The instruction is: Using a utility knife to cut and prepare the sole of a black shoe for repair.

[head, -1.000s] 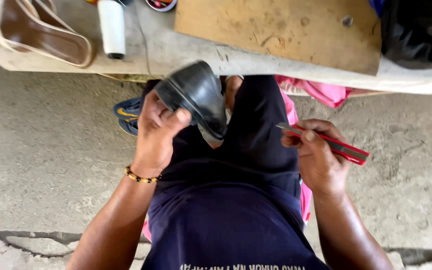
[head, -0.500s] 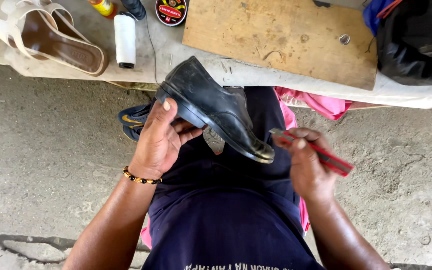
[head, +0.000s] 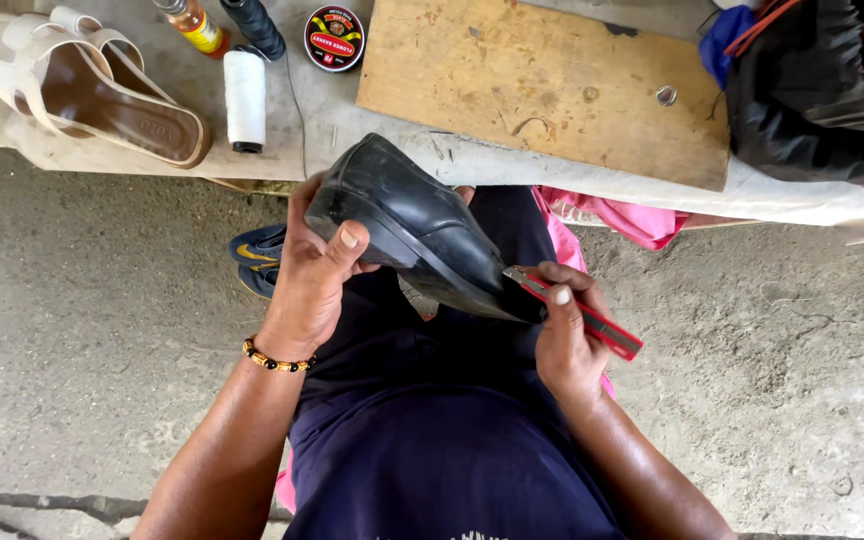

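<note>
Tilted lower since before, the stiff, smooth black shoe (head: 417, 230) sits over the lap, left hand (head: 314, 275) clamped at its heel, right hand (head: 564, 335) gripping a red knife (head: 577, 312) at four o'clock.

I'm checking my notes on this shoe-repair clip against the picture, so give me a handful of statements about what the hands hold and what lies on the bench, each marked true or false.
1. The left hand grips a black shoe. True.
2. The right hand holds a paintbrush. False: it holds a red utility knife, its tip at the shoe's end.
3. A white spool of thread stands on the bench. True.
4. The pale sandals lie on the ground. False: they lie on the bench, at its left end.
5. A beaded bracelet is on the left wrist. True.
</note>
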